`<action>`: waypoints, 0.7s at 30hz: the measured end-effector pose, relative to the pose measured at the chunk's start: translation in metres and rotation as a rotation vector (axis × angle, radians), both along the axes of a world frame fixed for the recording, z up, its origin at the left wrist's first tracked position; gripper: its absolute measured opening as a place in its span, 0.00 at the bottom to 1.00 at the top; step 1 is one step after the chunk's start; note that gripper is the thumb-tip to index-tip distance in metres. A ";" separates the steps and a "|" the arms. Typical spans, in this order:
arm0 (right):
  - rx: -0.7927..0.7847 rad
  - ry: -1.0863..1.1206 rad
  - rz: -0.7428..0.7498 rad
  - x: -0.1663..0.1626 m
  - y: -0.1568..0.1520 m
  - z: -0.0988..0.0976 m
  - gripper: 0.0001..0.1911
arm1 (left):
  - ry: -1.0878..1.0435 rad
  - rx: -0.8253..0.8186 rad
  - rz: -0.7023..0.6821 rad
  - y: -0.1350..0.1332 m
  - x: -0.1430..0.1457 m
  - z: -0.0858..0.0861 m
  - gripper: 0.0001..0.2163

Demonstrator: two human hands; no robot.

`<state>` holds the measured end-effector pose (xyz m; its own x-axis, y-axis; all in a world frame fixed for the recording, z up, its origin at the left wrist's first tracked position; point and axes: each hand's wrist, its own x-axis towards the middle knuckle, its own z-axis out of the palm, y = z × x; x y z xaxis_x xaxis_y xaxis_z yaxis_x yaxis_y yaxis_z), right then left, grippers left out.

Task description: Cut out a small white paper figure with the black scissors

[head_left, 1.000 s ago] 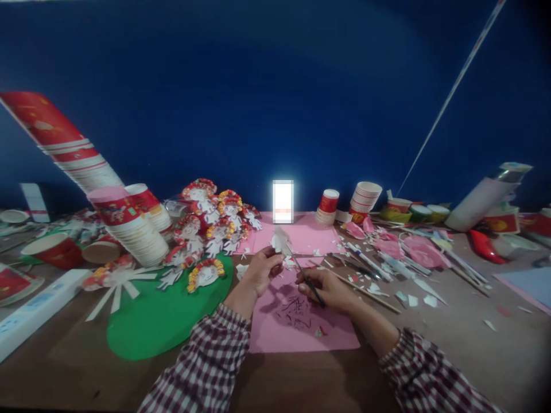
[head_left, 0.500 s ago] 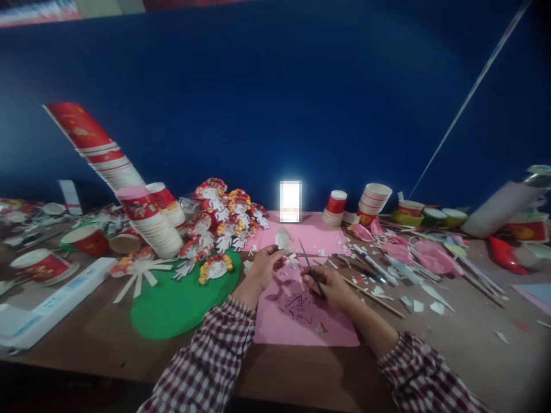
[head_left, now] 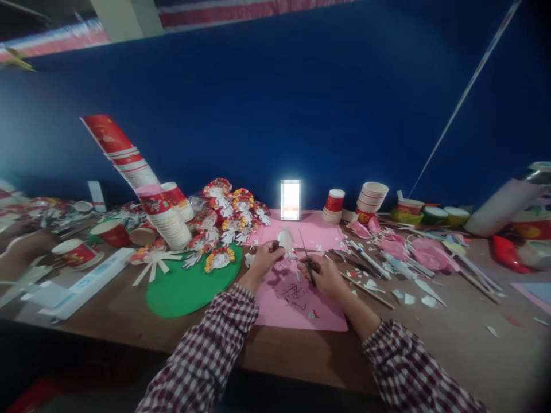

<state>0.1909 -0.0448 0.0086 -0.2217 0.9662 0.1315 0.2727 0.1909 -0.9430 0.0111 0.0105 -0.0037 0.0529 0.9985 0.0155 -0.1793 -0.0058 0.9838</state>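
Note:
My left hand [head_left: 264,261] is closed, pinching a small white paper cutout [head_left: 284,238] between thumb and fingers above the pink sheet. My right hand [head_left: 325,275] is wrapped round a pair of dark, slim scissors [head_left: 306,252]. Their thin blade points up and away, just to the right of the cutout and apart from it. Beneath both hands lies a pink sheet [head_left: 331,318] bearing dark thin scraps [head_left: 293,293] and a small coloured bit of paper [head_left: 313,314].
Left of my hands, finished-looking paper figures [head_left: 232,215] overlap a green sheet [head_left: 181,295]. Stacked paper cups [head_left: 166,221] lean behind. Pens [head_left: 370,261], sticks and paper scraps [head_left: 408,299] cover the right side. Another person's hand [head_left: 32,249] shows at the far left.
The view has shifted, so the left side of the table shows more. The cutout now looks turned slightly in my left hand. Another person's hand has come further into view at left.

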 end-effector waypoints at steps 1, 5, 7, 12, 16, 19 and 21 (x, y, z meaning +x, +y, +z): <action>0.061 -0.065 -0.027 0.002 0.001 -0.001 0.16 | -0.002 0.002 0.003 0.000 0.000 0.000 0.10; 0.233 -0.325 -0.091 0.007 0.003 -0.003 0.15 | -0.004 0.013 0.014 0.000 -0.001 -0.002 0.11; 0.282 -0.446 -0.109 0.008 0.003 -0.003 0.16 | -0.008 0.018 0.024 0.001 -0.002 -0.004 0.12; 0.309 -0.625 -0.192 0.008 0.003 -0.002 0.17 | -0.012 0.009 0.046 0.005 -0.002 -0.009 0.13; 0.294 -0.694 -0.258 0.010 0.004 -0.001 0.15 | -0.004 -0.010 0.059 0.004 -0.002 -0.006 0.11; 0.293 -0.710 -0.279 0.012 0.005 0.000 0.13 | -0.004 -0.003 0.065 0.001 -0.002 -0.003 0.09; 0.294 -0.716 -0.290 0.014 0.005 0.001 0.13 | -0.005 0.005 0.063 0.000 -0.002 -0.002 0.08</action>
<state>0.2044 -0.0396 0.0092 -0.0949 0.9463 0.3090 0.8650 0.2320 -0.4449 0.0091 0.0103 -0.0058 -0.0105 0.9997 0.0210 -0.1831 -0.0226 0.9828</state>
